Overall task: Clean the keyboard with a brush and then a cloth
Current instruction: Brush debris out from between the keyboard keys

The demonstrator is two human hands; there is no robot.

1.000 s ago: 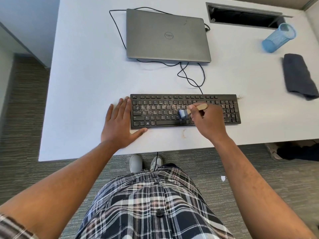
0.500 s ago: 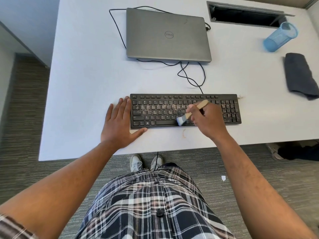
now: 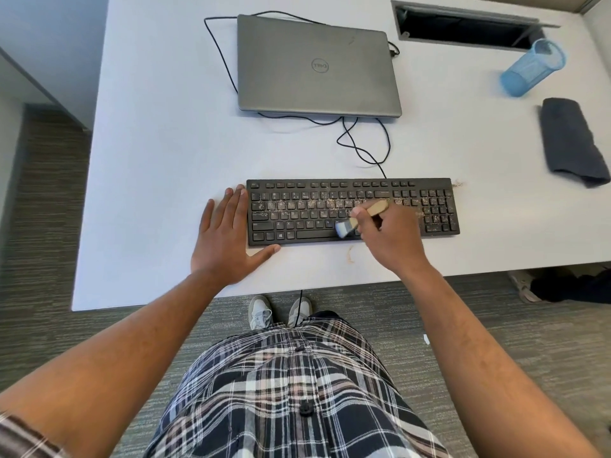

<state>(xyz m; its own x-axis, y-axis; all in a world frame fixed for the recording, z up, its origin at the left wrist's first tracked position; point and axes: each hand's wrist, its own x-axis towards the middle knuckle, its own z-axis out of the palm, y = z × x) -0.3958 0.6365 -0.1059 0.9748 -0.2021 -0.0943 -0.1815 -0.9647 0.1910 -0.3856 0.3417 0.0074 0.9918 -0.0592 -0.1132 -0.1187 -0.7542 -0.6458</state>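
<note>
A black keyboard [image 3: 297,213] lies near the front edge of the white table [image 3: 158,153], with tan crumbs scattered over its middle rows. My right hand [image 3: 386,236] grips a small wooden-handled brush [image 3: 362,216]; its pale bristles touch the keys just right of the space bar. My left hand [image 3: 224,239] rests flat on the table against the keyboard's left end, fingers straight and thumb along its front edge. A dark grey folded cloth [image 3: 572,143] lies at the far right of the table.
A shut grey laptop [image 3: 317,67] sits behind the keyboard with black cables [image 3: 363,143] looping between them. A blue mesh cup [image 3: 532,67] lies tipped at the back right beside an open cable slot [image 3: 463,28]. Crumbs [image 3: 351,254] lie in front of the keyboard.
The brush swept from the middle key rows down toward the keyboard's front row. My left hand stayed in place.
</note>
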